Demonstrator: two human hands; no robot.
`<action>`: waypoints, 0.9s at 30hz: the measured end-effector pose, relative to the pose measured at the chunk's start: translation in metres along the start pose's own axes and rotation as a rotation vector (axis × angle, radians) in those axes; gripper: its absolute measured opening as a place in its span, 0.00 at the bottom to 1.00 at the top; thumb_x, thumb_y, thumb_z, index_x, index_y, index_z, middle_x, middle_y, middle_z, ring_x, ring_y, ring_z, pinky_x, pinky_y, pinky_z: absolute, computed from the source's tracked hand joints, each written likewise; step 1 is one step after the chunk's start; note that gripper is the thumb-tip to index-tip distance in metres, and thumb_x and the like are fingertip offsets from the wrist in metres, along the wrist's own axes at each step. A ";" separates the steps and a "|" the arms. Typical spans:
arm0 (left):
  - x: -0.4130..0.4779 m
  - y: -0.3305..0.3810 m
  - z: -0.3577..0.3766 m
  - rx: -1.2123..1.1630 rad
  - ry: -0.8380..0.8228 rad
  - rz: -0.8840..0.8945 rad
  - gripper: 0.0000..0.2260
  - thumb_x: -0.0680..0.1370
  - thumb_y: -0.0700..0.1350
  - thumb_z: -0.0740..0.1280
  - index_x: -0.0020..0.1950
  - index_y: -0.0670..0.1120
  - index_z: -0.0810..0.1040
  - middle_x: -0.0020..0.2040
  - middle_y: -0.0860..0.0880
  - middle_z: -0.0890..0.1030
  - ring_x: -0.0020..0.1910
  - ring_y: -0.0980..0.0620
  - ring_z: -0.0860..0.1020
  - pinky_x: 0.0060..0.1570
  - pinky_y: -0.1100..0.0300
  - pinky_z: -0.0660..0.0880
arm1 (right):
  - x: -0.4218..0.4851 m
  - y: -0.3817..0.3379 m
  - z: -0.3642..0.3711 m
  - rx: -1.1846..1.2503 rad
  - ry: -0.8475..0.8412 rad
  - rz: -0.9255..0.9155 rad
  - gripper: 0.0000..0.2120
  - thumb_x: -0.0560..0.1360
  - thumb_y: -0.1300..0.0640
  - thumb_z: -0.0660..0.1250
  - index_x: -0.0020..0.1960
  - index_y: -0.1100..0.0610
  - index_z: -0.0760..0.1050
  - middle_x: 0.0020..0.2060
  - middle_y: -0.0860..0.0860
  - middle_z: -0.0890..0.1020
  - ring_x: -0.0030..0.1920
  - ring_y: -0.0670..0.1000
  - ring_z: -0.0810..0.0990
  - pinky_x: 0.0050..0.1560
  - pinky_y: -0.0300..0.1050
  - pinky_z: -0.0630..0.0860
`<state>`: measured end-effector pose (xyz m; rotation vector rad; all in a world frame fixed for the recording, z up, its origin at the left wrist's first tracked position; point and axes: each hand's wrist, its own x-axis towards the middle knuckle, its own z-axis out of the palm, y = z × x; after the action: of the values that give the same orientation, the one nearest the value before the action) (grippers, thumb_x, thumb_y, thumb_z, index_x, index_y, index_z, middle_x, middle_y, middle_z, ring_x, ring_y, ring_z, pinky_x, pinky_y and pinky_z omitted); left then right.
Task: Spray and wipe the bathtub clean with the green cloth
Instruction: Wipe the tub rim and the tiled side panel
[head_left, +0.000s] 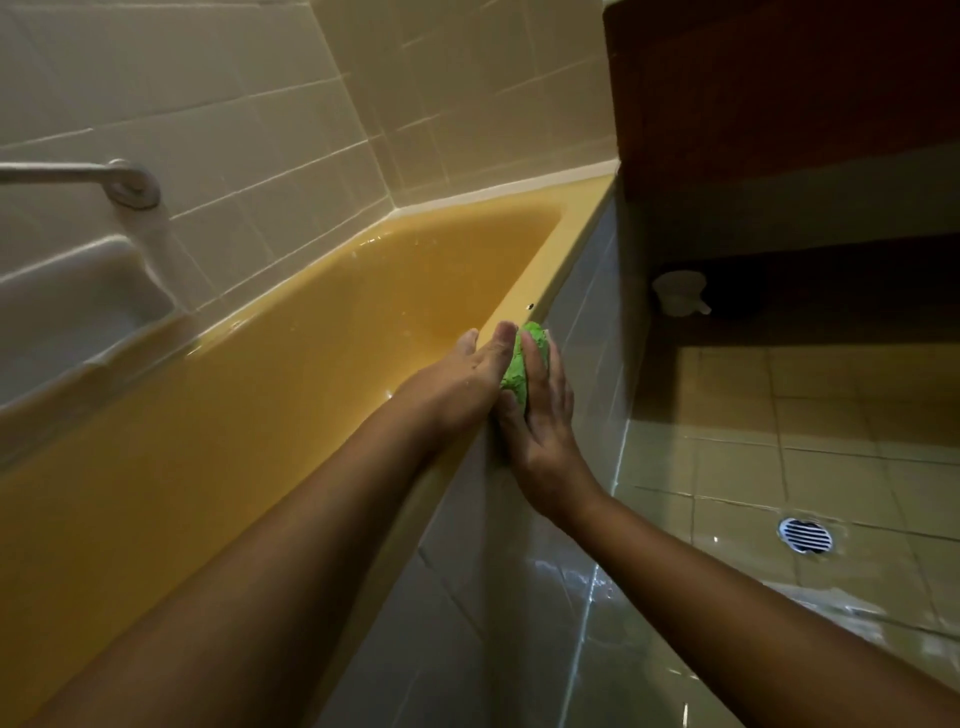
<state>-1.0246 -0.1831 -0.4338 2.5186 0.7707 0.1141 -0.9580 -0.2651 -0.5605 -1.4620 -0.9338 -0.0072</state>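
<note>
The yellow bathtub (291, 374) runs from the lower left to the far corner, and water drops show on its wall. A bunched green cloth (521, 364) sits on the tub's near rim (569, 249). It is squeezed between my two hands. My left hand (465, 376) lies over the rim with straight fingers and presses the cloth from the tub side. My right hand (545, 431) presses it from the outer side, its fingers laid flat over the cloth. Most of the cloth is hidden between the palms.
A metal grab bar (124, 184) and a built-in soap dish (78, 306) are on the tiled wall at left. The tub's tiled outer side (519, 597) drops to a wet floor with a round drain (804, 535). A white nozzle-tipped object (678, 293) sits under a dark cabinet.
</note>
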 end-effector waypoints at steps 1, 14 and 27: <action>0.001 0.002 0.000 0.014 -0.008 0.000 0.54 0.62 0.87 0.36 0.84 0.62 0.54 0.85 0.55 0.53 0.84 0.50 0.53 0.82 0.43 0.50 | 0.005 0.005 0.000 -0.004 0.009 0.009 0.30 0.82 0.34 0.48 0.81 0.33 0.42 0.84 0.42 0.42 0.82 0.41 0.37 0.75 0.35 0.38; 0.017 0.016 0.003 0.264 -0.079 0.003 0.30 0.76 0.73 0.41 0.80 0.74 0.46 0.85 0.56 0.44 0.84 0.50 0.49 0.79 0.48 0.49 | -0.038 0.171 0.030 0.084 0.167 0.740 0.42 0.75 0.34 0.45 0.83 0.55 0.56 0.82 0.56 0.58 0.82 0.58 0.54 0.80 0.57 0.51; 0.055 0.030 0.012 0.319 0.012 -0.054 0.32 0.79 0.73 0.43 0.82 0.69 0.47 0.84 0.55 0.57 0.81 0.51 0.58 0.79 0.49 0.57 | -0.034 0.277 0.064 0.285 0.324 1.467 0.34 0.76 0.35 0.56 0.73 0.56 0.72 0.66 0.64 0.77 0.64 0.66 0.77 0.68 0.61 0.71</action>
<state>-0.9609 -0.1800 -0.4331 2.7942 0.9235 -0.0146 -0.8666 -0.1818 -0.8192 -1.5056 0.5192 0.8904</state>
